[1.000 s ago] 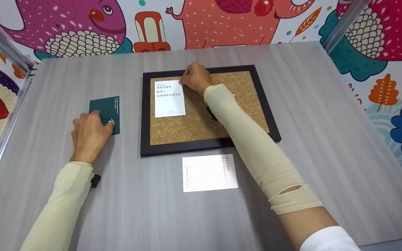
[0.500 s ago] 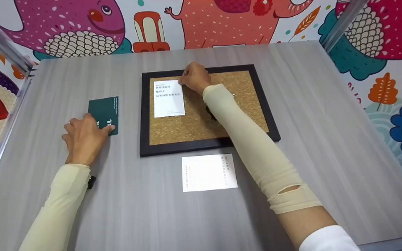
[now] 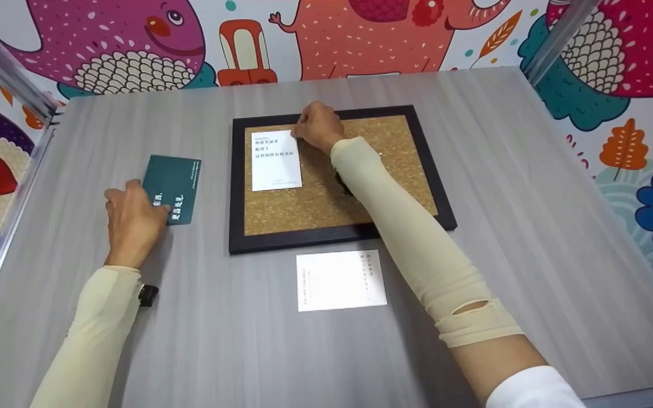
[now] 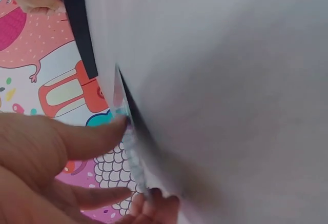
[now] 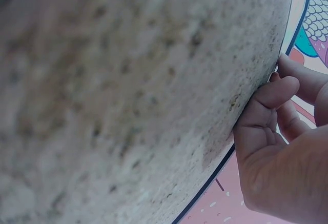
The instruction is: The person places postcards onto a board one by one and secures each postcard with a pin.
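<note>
A dark green card [image 3: 182,181] with white lettering is pinched at its lower left side by my left hand [image 3: 134,224]. In the left wrist view the card [image 4: 121,88] shows nearly edge-on, with the thumb on one face, fingers beyond it, and its lower side tilted off the table. My right hand [image 3: 321,126] has its thumb and fingers drawn together at the top right corner of a white printed card [image 3: 275,164]. That card lies upright on the left part of a black-framed cork board [image 3: 315,218]. In the right wrist view the right fingertips [image 5: 283,65] meet the cork surface.
Just below the board, another white card [image 3: 340,283] with faint printing lies flat on the grey wood-look table [image 3: 219,340]. Small white specks [image 3: 381,154] show on the cork right of the right wrist. Cartoon-printed panels [image 3: 372,34] stand around the table's back and sides.
The left hand has shifted a little left and its grip on the green card is lower. The card has turned slightly clockwise and more lettering shows. The right hand stays put.
</note>
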